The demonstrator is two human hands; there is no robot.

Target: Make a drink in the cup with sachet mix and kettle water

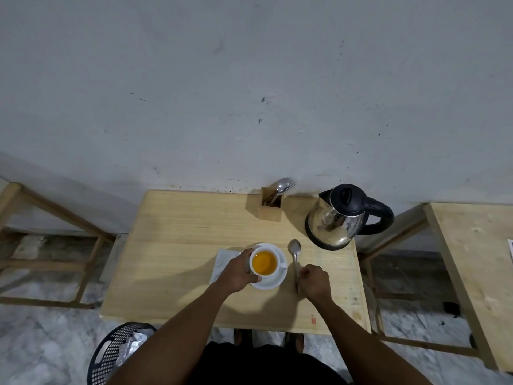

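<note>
A white cup (265, 263) full of orange liquid stands on a white saucer (273, 282) on the wooden table (177, 245). My left hand (238, 272) wraps around the cup's left side. A metal spoon (295, 255) lies on the table to the right of the saucer, bowl pointing away from me. My right hand (313, 282) is closed over the spoon's handle end. A steel kettle (340, 218) with a black lid and handle stands at the table's back right, lid closed.
A white napkin (222, 262) lies left of the saucer, partly under my left hand. A wooden holder (270, 205) with cutlery stands at the back edge. A black basket (113, 354) with wrappers sits on the floor at front left. Another table (477, 268) is at right.
</note>
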